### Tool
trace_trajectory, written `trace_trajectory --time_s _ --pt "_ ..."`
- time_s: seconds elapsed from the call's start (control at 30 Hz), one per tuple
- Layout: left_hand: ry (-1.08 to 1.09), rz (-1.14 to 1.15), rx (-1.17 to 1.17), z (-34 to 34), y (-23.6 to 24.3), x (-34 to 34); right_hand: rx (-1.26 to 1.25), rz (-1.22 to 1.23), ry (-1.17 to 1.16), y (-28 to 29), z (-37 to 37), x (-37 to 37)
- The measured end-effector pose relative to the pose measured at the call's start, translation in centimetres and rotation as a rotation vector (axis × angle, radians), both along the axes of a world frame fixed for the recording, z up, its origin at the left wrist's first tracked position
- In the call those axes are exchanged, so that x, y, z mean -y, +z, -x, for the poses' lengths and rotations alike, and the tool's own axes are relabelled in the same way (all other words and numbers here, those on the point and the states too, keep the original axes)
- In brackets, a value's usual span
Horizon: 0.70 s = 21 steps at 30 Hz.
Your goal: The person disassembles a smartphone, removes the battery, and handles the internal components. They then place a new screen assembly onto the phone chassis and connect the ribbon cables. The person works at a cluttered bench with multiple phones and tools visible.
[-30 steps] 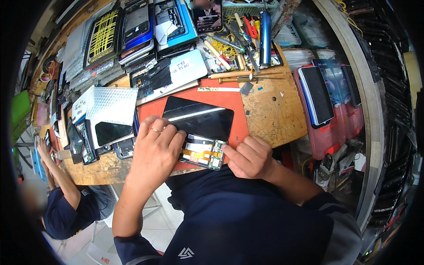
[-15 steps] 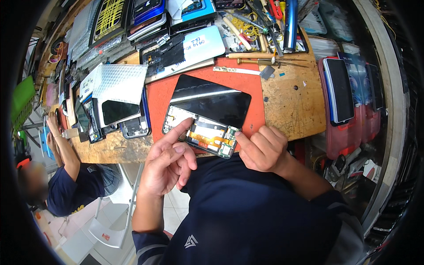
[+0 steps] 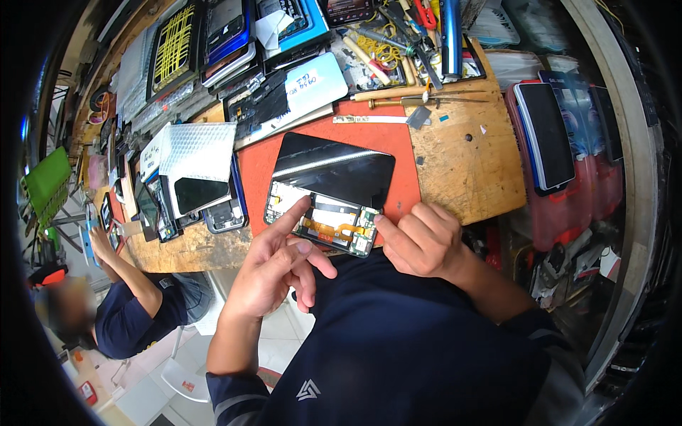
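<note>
A second ago the left hand (image 3: 273, 263) was back-up and curled over the left end of the opened device (image 3: 334, 219); now it is turned partly palm-up, its index finger stretched out to the device's inner frame, the other fingers loosely bent and clasping nothing, so the pale left part of the device shows; the right hand (image 3: 426, 241) has kept its place at the right end, index finger and thumb by the green board (image 3: 366, 231), though whether they pinch the edge cannot be told; against half a second ago both hands hold nearly the same pose; the two hands are apart, the device between them

The one opened device lies over the front part of one red mat (image 3: 259, 170) on the tabletop (image 3: 469, 163); one black screen panel (image 3: 334, 167) lies across its far side, and an orange ribbon cable (image 3: 323, 231) runs over its inside; beyond the mat are one narrow pale strip (image 3: 373, 119), one small grey square (image 3: 418, 117) and two slim tools (image 3: 387, 94) side by side; to the left, one bubble-wrap pouch (image 3: 197, 150); to the right, one translucent red case (image 3: 561, 220) bearing a white-edged phone (image 3: 543, 135); one co-worker (image 3: 145, 312) sits at far left
</note>
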<state>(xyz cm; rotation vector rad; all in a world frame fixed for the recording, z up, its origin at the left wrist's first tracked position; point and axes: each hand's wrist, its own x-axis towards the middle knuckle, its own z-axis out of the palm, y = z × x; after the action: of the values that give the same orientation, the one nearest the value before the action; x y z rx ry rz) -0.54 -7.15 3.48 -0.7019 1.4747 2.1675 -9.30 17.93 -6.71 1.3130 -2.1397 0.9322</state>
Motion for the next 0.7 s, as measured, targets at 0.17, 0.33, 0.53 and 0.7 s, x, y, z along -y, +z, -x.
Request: trace_trajectory --time_s 0.17,0.33,0.53,0.7 --pt "-0.037 0.086 0.03 0.1 1.0 -0.3 -0.007 -0.009 0.019 0.0 0.1 -0.1" --pt "-0.056 0.126 0.09 0.5 1.4 -0.1 0.002 0.013 0.029 0.0 0.1 -0.1" --pt "-0.112 0.034 0.12 1.4 1.7 0.9 0.001 0.043 0.016 -0.2 0.1 -0.2" --pt "-0.109 0.004 0.131 2.0 1.6 1.4 0.009 0.043 0.031 -0.3 0.1 -0.2"
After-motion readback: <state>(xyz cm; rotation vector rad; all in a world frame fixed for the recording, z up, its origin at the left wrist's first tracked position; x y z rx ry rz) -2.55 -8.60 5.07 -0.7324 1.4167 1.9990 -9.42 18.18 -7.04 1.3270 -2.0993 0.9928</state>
